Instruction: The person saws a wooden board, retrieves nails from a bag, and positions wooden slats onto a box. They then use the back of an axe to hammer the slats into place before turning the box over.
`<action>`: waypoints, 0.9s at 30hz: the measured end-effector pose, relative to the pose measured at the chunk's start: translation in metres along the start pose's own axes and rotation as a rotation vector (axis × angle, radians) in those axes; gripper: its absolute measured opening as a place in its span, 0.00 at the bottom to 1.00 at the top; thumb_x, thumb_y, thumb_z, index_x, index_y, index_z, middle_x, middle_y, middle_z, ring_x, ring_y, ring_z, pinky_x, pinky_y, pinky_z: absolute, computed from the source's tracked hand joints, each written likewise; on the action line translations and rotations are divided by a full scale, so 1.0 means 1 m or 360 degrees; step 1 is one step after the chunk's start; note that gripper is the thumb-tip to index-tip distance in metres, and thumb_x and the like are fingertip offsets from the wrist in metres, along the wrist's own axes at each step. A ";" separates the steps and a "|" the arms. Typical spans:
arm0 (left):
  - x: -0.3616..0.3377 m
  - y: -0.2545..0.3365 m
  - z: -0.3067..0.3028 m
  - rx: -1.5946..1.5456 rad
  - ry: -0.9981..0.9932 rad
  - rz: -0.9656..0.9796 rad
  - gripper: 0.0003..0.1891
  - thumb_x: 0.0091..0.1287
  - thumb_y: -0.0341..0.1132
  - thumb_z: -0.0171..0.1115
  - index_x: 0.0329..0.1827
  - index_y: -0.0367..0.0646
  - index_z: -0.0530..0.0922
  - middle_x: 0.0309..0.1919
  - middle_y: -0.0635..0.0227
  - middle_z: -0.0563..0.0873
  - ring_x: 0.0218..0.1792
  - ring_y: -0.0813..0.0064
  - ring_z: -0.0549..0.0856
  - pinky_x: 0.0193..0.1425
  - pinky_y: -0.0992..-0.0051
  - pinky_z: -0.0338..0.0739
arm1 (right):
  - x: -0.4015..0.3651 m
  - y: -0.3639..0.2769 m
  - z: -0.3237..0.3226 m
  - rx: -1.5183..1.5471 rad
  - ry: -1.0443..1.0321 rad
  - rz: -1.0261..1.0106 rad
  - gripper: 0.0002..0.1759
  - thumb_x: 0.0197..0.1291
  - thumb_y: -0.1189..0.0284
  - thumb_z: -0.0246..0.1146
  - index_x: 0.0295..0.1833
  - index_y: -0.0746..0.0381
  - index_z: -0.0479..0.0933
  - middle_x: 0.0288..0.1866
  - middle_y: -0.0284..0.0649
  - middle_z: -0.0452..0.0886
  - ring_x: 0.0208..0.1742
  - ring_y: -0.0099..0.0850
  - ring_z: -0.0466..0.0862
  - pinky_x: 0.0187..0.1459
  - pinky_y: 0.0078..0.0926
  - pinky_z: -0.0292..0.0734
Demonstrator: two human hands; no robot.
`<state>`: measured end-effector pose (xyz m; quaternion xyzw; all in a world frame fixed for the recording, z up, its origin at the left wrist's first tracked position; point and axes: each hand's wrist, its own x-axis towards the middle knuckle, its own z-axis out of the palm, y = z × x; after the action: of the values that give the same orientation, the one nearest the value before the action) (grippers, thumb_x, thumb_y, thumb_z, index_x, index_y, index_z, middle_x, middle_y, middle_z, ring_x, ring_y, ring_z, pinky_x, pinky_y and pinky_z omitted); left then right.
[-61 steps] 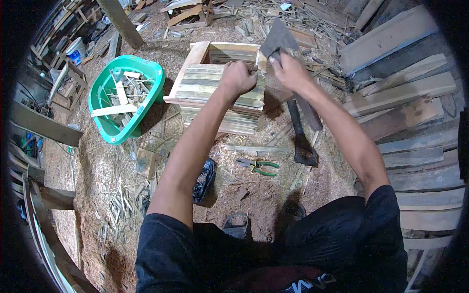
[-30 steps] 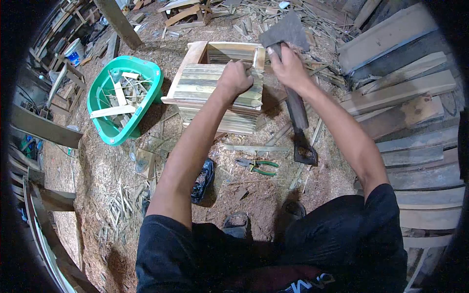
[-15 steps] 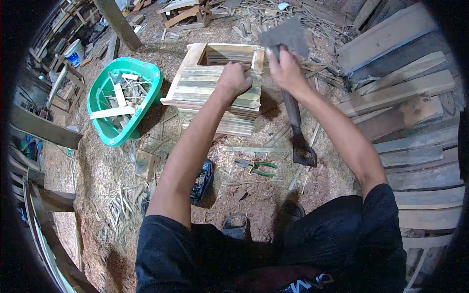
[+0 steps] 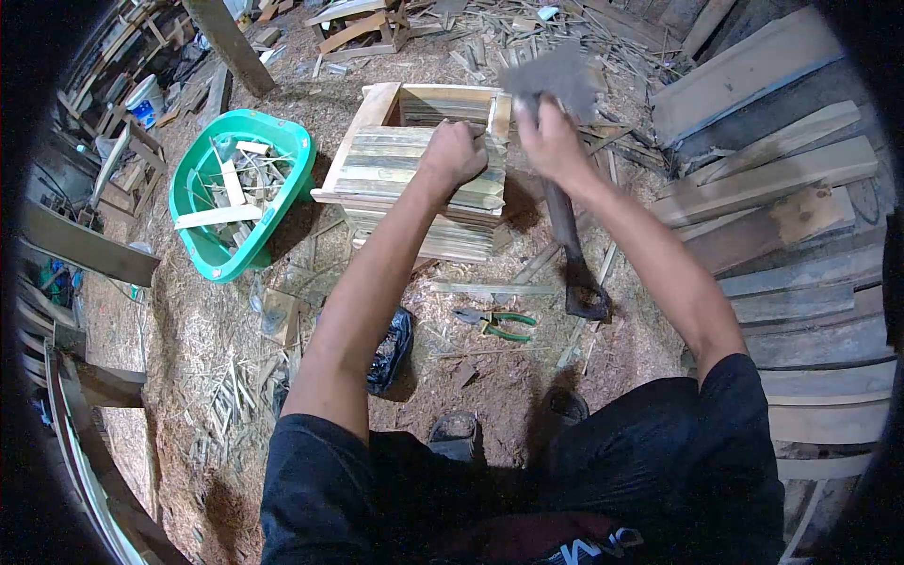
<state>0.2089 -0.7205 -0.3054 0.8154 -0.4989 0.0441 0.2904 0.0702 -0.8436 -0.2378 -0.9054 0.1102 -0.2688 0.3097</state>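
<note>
A slatted wooden crate (image 4: 405, 174) stands on the ground in front of me, its upper end partly open. My left hand (image 4: 454, 153) is closed on top of the crate near its right edge; what its fingers pinch, if anything, is hidden. To the right, my right hand (image 4: 554, 141) is wrapped round the upper shaft of a spade (image 4: 562, 221). Its broad grey blade is smeared by motion above the hand, and its looped grip points down toward me. Green-handled pliers (image 4: 494, 323) lie on the ground nearer my feet.
A green plastic tub (image 4: 303, 151) with wood scraps stands left of the crate. Stacked boards (image 4: 763, 188) line the right side. A wooden post (image 4: 226, 47) rises at the back left. A black plastic bag (image 4: 394, 353) sits below my left forearm, and sawdust and offcuts cover the ground.
The spade's blade and my right hand have shifted very slightly, the blade still blurred. My left hand stays in place on the crate.
</note>
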 end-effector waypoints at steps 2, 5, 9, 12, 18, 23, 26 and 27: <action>-0.004 0.001 -0.002 0.0005 0.0011 0.0095 0.25 0.58 0.32 0.56 0.60 0.35 0.79 0.39 0.41 0.86 0.43 0.38 0.84 0.59 0.52 0.78 | -0.015 0.036 0.019 -0.0334 -0.0470 0.0018 0.21 0.70 0.62 0.55 0.45 0.73 0.77 0.37 0.63 0.83 0.43 0.62 0.83 0.48 0.55 0.76; -0.005 0.015 -0.009 -0.0022 -0.0035 -0.0190 0.35 0.57 0.32 0.56 0.69 0.24 0.65 0.39 0.34 0.85 0.45 0.37 0.84 0.59 0.53 0.79 | -0.002 0.012 0.002 -0.0322 -0.0520 0.0217 0.19 0.70 0.63 0.54 0.46 0.70 0.79 0.40 0.63 0.83 0.45 0.60 0.84 0.51 0.53 0.76; -0.007 0.023 -0.020 -0.0017 -0.0163 -0.0256 0.42 0.55 0.31 0.56 0.72 0.17 0.54 0.41 0.28 0.83 0.47 0.35 0.83 0.60 0.53 0.78 | 0.015 -0.012 -0.010 0.0015 0.0092 -0.0031 0.20 0.72 0.60 0.54 0.48 0.69 0.76 0.38 0.59 0.83 0.43 0.56 0.85 0.46 0.49 0.77; -0.005 0.023 -0.018 -0.0055 -0.0120 -0.0257 0.42 0.54 0.30 0.56 0.73 0.17 0.53 0.43 0.27 0.82 0.49 0.33 0.82 0.62 0.53 0.77 | 0.015 -0.027 -0.015 0.0218 0.0317 -0.0097 0.21 0.72 0.59 0.53 0.48 0.69 0.75 0.39 0.62 0.83 0.44 0.58 0.84 0.48 0.52 0.76; -0.006 0.004 0.004 -0.0022 0.0084 -0.0163 0.44 0.55 0.29 0.54 0.73 0.14 0.44 0.43 0.23 0.81 0.50 0.31 0.81 0.64 0.51 0.75 | 0.014 0.027 0.007 -0.0370 -0.1002 0.0461 0.23 0.70 0.59 0.54 0.49 0.71 0.78 0.43 0.65 0.83 0.49 0.59 0.84 0.52 0.50 0.78; -0.008 0.017 -0.009 -0.0076 0.0003 -0.0191 0.44 0.56 0.28 0.53 0.73 0.14 0.42 0.43 0.22 0.80 0.49 0.30 0.81 0.63 0.50 0.74 | 0.033 0.001 -0.012 -0.0051 -0.0156 0.0086 0.19 0.72 0.61 0.54 0.49 0.69 0.76 0.31 0.52 0.82 0.32 0.44 0.84 0.36 0.41 0.78; -0.007 0.019 -0.009 -0.0041 0.0045 -0.0200 0.44 0.56 0.28 0.52 0.73 0.14 0.42 0.41 0.23 0.81 0.48 0.30 0.82 0.62 0.49 0.74 | 0.035 -0.003 -0.009 0.0157 0.0223 -0.0134 0.20 0.74 0.59 0.54 0.46 0.68 0.74 0.28 0.49 0.82 0.31 0.44 0.84 0.36 0.43 0.78; -0.006 0.016 -0.006 -0.0059 0.0056 -0.0203 0.44 0.56 0.28 0.52 0.73 0.14 0.42 0.41 0.23 0.81 0.48 0.30 0.82 0.62 0.49 0.74 | 0.022 -0.009 -0.005 0.0171 0.0248 -0.0141 0.20 0.74 0.59 0.53 0.46 0.69 0.74 0.28 0.49 0.82 0.32 0.45 0.84 0.38 0.43 0.78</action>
<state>0.1938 -0.7177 -0.2954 0.8392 -0.4414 0.0305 0.3163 0.0865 -0.8472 -0.2201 -0.8679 0.0792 -0.3572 0.3361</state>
